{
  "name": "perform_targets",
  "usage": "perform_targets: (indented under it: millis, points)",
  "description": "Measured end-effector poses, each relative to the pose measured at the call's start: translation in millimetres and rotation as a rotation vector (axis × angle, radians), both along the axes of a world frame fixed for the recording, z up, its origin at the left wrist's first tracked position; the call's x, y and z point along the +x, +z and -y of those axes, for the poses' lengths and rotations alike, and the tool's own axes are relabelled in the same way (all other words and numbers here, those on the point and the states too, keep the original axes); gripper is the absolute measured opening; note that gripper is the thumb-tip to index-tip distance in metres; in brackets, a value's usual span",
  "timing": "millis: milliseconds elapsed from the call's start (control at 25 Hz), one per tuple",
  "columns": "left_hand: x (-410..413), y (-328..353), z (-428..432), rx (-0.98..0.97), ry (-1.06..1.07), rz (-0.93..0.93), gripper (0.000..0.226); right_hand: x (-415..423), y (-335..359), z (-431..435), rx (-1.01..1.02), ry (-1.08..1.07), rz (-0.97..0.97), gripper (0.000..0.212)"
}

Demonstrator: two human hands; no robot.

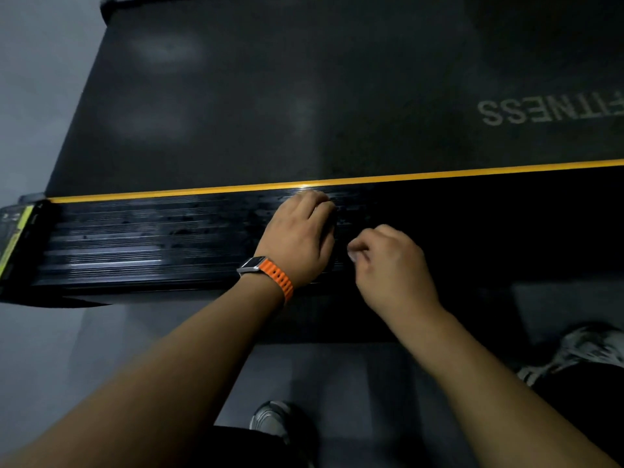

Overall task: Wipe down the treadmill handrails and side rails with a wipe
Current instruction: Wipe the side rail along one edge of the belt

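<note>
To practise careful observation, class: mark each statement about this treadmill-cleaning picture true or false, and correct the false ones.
1. The grey watch with the orange strap sits on the left wrist. True.
2. The left hand rests on the grey floor. False: it rests on the ribbed black side rail.
3. A thin yellow stripe runs between that rail and the dark running belt. True.
4. The pale lettering on the belt reads upright. False: it appears upside down from this view.
5. The right hand lies flat with straight fingers. False: its fingers are curled.
</note>
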State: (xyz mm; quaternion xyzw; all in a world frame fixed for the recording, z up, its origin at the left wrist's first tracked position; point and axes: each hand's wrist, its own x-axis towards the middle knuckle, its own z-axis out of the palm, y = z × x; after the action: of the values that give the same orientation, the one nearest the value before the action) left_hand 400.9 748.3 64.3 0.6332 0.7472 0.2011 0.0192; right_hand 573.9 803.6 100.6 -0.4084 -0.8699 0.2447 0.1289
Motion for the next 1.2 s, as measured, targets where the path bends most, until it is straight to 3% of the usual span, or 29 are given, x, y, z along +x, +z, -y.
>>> perform_targets:
  millis: [160, 400, 640, 880, 1080, 1200]
  points:
    - [1.3, 3.1, 0.7, -0.024, 0.019, -0.006, 0.033, 58.7, 6.2, -36.8, -0.018, -0.238, 0.019, 0.010]
    - [2.2, 3.6, 0.0, -0.025, 0.013, -0.008, 0.030, -11.8, 6.3, 7.5, -0.023, -0.005, 0.029, 0.006]
    - [2.5, 5.3, 0.9, -0.031, 0.026, -0.019, 0.032, 64.0, 12.8, -55.0, -0.026, -0.289, 0.087, 0.007]
    - [3.0, 4.7, -0.3, -0.034, 0.022, -0.018, 0.031, -29.6, 8.0, -14.5, -0.020, 0.004, 0.071, 0.008]
    - [2.6, 5.4, 1.4, -0.030, 0.028, -0.015, 0.032, 31.9, 15.1, -64.9, -0.073, -0.245, 0.099, 0.005]
    - [2.2, 5.2, 0.9, -0.023, 0.023, -0.011, 0.033, 2.5, 10.8, -46.9, -0.011, -0.150, 0.057, 0.007]
